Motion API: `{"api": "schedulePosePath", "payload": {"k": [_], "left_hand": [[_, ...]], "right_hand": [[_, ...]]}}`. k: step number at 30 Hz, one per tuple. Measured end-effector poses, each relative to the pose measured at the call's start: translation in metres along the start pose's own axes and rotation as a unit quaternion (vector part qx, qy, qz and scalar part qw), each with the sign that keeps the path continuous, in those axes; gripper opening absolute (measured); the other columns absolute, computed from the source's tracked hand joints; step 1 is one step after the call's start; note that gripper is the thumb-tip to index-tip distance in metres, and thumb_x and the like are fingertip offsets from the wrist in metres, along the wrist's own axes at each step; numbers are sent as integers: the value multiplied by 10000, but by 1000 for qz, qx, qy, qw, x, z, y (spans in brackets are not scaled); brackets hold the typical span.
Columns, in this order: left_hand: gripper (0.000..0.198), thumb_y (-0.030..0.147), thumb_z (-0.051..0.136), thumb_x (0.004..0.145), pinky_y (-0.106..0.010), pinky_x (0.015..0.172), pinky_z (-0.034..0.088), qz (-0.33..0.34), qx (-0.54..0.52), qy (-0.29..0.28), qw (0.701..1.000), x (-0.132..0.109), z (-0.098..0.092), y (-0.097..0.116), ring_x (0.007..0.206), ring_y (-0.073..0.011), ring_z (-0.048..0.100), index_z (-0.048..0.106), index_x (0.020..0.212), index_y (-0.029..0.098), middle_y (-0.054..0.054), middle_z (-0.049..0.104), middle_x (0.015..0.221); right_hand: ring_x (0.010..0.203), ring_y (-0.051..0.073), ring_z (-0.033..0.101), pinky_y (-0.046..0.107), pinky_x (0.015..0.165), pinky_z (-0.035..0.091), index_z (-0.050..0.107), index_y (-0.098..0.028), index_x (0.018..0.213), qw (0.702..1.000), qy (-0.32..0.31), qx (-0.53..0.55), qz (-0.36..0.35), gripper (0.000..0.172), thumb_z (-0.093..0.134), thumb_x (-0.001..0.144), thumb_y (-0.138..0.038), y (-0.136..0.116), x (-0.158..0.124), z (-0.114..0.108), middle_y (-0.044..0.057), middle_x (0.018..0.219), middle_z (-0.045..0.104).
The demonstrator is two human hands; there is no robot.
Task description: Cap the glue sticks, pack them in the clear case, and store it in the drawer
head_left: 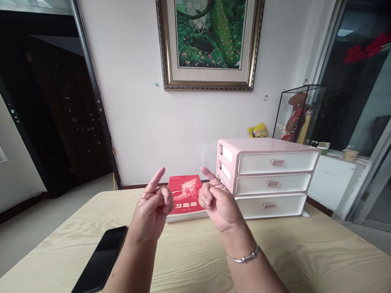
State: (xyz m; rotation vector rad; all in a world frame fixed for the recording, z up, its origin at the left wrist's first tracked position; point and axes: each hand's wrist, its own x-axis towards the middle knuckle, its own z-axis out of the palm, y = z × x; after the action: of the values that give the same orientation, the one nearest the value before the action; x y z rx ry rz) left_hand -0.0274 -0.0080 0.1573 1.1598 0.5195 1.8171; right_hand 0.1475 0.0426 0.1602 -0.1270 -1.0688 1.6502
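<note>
Both hands are raised above the table, in front of a red book [185, 190] with white lettering. On my left hand [154, 207] the index finger points up and to the right, while the other fingers are curled in under the thumb. My right hand [218, 201] mirrors it, its index finger pointing up and to the left and the rest folded. Neither hand holds anything that I can see. The hands overlap the book's lower left and right sides in view and stand apart from each other. A silver bracelet [244, 259] circles the right wrist.
A black phone [102, 256] lies on the wooden table [189, 260], left of my left forearm. Behind my right hand stands a pink and white three-drawer box [269, 179], a yellow packet [258, 130] behind it. A framed peacock picture [210, 79] hangs on the wall.
</note>
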Motion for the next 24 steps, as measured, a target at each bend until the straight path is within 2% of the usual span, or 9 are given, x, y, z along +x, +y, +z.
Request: {"api": "schedulePosePath", "payload": {"k": [3, 5, 8, 11, 14, 18, 21, 24], "left_hand": [[471, 186, 583, 742, -204, 479, 316, -53, 119, 73, 989, 5, -6, -27, 517, -83, 389, 649, 1209, 192, 36, 542, 666], [343, 265, 590, 734, -208, 483, 318, -102, 232, 83, 964, 4, -9, -48, 515, -92, 402, 699, 1042, 159, 39, 529, 625], [282, 404, 566, 755, -228, 503, 343, -182, 402, 41, 897, -2, -15, -80, 519, -122, 452, 703, 822, 167, 30, 532, 585], [307, 403, 489, 789, -247, 550, 375, -209, 513, -43, 832, -11, -23, -106, 568, -155, 525, 702, 811, 183, 14, 585, 619], [277, 331, 471, 789, -253, 596, 376, -199, 571, -125, 787, -24, -30, -123, 632, -172, 573, 702, 823, 183, -1, 635, 669], [286, 284, 470, 791, -259, 609, 373, -210, 595, -159, 760, -46, -35, -133, 654, -186, 614, 715, 894, 178, -22, 690, 717], [335, 288, 445, 827, -260, 661, 407, -210, 617, -177, 738, -62, -37, -134, 740, -202, 667, 720, 996, 194, -35, 728, 788], [336, 300, 448, 842, -273, 743, 444, -220, 623, -171, 731, -74, -40, -135, 881, -228, 692, 728, 1008, 215, -46, 754, 900]], "right_hand": [[496, 84, 423, 185, 440, 257, 657, -138, 1149, 986, 142, -78, 42, 534, 562, 623, -134, 22, 9, -13, -40, 596, 549], [523, 102, 505, 185, 438, 304, 657, -130, 1099, 970, 211, -98, 72, 517, 547, 595, -165, 35, 11, -23, -20, 635, 598], [565, 131, 583, 195, 445, 364, 647, -145, 1058, 948, 280, -123, 90, 450, 559, 622, -213, 46, 3, -43, -6, 669, 637], [580, 132, 612, 190, 441, 377, 635, -168, 1024, 919, 358, -140, 90, 351, 599, 677, -210, 45, -12, -71, -1, 693, 659], [547, 117, 601, 183, 424, 371, 618, -179, 973, 882, 440, -141, 92, 217, 620, 757, -193, 32, -29, -110, -4, 681, 649], [515, 86, 559, 171, 425, 377, 574, -174, 932, 830, 537, -123, 88, 48, 550, 913, -211, -2, -47, -166, -22, 668, 594], [569, 86, 564, 186, 480, 443, 578, -147, 974, 807, 573, -101, 94, 161, 520, 990, -296, -28, -56, -198, -10, 764, 596], [596, 96, 579, 210, 516, 489, 580, -140, 987, 808, 573, -85, 104, 243, 516, 1004, -374, -45, -59, -217, -2, 798, 602]]}}
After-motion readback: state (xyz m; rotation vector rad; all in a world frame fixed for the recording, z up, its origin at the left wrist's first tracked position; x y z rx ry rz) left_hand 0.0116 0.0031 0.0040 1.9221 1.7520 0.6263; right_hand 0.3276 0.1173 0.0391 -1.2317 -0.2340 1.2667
